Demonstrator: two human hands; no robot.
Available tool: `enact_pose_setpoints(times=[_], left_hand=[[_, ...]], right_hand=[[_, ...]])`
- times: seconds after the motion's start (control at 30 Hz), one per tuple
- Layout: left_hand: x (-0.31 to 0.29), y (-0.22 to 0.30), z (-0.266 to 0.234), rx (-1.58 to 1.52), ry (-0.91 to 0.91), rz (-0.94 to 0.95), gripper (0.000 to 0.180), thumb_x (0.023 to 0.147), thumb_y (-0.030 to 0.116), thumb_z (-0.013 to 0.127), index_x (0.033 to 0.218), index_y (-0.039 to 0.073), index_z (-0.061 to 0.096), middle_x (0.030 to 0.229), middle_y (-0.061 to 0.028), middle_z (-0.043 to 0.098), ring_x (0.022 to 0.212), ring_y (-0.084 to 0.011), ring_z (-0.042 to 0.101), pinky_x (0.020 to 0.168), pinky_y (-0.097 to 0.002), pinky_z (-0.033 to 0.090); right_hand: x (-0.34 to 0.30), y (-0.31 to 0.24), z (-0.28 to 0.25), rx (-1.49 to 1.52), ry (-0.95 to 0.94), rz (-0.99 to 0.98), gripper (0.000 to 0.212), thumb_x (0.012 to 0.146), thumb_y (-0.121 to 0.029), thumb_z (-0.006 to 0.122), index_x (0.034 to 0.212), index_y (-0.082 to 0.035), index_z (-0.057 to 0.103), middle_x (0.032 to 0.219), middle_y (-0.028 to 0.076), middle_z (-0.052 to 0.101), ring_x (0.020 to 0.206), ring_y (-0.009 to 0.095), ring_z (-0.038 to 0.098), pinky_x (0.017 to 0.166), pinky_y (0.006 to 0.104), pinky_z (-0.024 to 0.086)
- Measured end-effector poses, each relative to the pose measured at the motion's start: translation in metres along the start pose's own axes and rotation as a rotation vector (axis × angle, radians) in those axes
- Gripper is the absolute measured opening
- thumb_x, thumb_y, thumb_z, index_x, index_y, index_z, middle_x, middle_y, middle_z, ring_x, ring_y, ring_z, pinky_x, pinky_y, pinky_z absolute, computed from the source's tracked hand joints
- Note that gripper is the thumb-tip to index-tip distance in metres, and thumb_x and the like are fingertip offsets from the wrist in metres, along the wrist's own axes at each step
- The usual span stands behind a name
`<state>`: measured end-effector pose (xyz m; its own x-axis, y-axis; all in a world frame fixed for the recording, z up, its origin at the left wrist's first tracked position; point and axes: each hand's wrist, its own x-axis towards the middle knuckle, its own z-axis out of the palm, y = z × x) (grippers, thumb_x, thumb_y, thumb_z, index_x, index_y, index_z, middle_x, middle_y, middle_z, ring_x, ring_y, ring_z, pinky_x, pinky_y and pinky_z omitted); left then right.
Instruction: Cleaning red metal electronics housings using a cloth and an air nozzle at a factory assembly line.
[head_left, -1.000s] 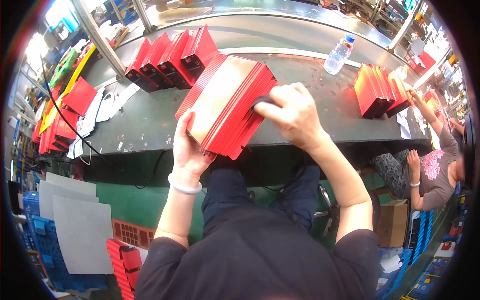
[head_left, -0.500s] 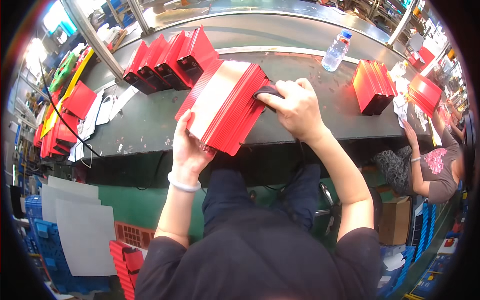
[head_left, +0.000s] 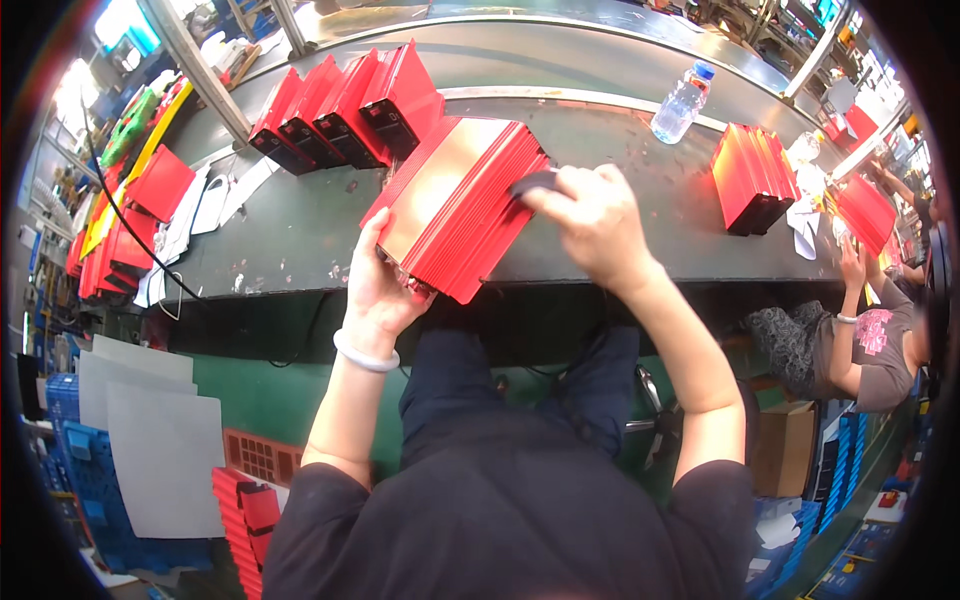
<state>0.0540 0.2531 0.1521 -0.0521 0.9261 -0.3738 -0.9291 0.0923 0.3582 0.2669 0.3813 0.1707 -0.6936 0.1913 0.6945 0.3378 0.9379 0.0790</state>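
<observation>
My left hand (head_left: 385, 285) grips the near left end of a red ribbed metal housing (head_left: 462, 205), which is tilted above the bench edge. My right hand (head_left: 603, 225) pinches a small dark cloth (head_left: 533, 184) and presses it to the ribbed side, close to the far right end. Folds of the cloth stick out past the fingers; the rest is hidden in the grip. Behind the housing, a row of several similar red housings (head_left: 350, 112) with black end panels stands on the dark bench (head_left: 620, 150).
A clear bottle with a blue cap (head_left: 684, 103) stands at the back right. More red housings (head_left: 752, 180) are right of it. A co-worker (head_left: 870, 340) at the far right handles another red housing (head_left: 866, 213). Red parts and white sheets (head_left: 210, 212) lie at the left.
The housing has shifted slightly right and turned a little. My right hand with the cloth has moved slightly along its ribbed side. The co-worker's hand has moved to the red housing.
</observation>
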Motion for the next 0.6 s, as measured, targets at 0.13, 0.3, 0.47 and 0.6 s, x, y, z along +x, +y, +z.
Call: enact_pose_setpoints(times=[0.13,0.3,0.47,0.6], left_hand=[[0.006,0.001,-0.007,0.016,0.003,-0.022,0.049,0.088,0.046,0.057,0.122,0.011,0.056,0.107,-0.0052,0.067,0.088,-0.0214,0.068,0.066,-0.0359,0.058],[0.002,0.000,-0.007,-0.040,0.039,-0.071,0.049,0.087,0.045,0.059,0.121,0.010,0.057,0.108,-0.0067,0.067,0.091,-0.0227,0.067,0.068,-0.0374,0.059],[-0.001,-0.002,0.002,-0.071,0.000,-0.094,0.049,0.087,0.045,0.059,0.120,0.008,0.057,0.109,-0.0075,0.067,0.093,-0.0238,0.067,0.073,-0.0392,0.059],[-0.004,-0.006,0.004,-0.074,0.023,-0.066,0.049,0.087,0.043,0.059,0.121,0.008,0.057,0.110,-0.0084,0.066,0.095,-0.0238,0.067,0.076,-0.0401,0.058]], right_hand=[[-0.014,-0.043,-0.001,0.329,-0.173,-0.207,0.024,0.065,-0.009,0.061,0.088,-0.018,0.064,0.071,0.000,0.048,0.066,0.019,0.053,0.066,0.0338,0.039],[-0.015,-0.019,-0.018,0.412,-0.022,0.189,0.026,0.068,0.002,0.055,0.089,-0.010,0.064,0.069,0.006,0.052,0.065,0.026,0.053,0.062,0.0348,0.038],[-0.012,0.001,-0.014,0.272,0.265,0.370,0.021,0.078,0.001,0.057,0.095,-0.007,0.065,0.073,0.008,0.056,0.067,0.027,0.052,0.065,0.0338,0.039],[-0.002,0.005,-0.013,0.105,0.131,0.218,0.024,0.076,-0.003,0.058,0.099,-0.010,0.064,0.077,0.006,0.055,0.072,0.023,0.055,0.067,0.0336,0.037]])
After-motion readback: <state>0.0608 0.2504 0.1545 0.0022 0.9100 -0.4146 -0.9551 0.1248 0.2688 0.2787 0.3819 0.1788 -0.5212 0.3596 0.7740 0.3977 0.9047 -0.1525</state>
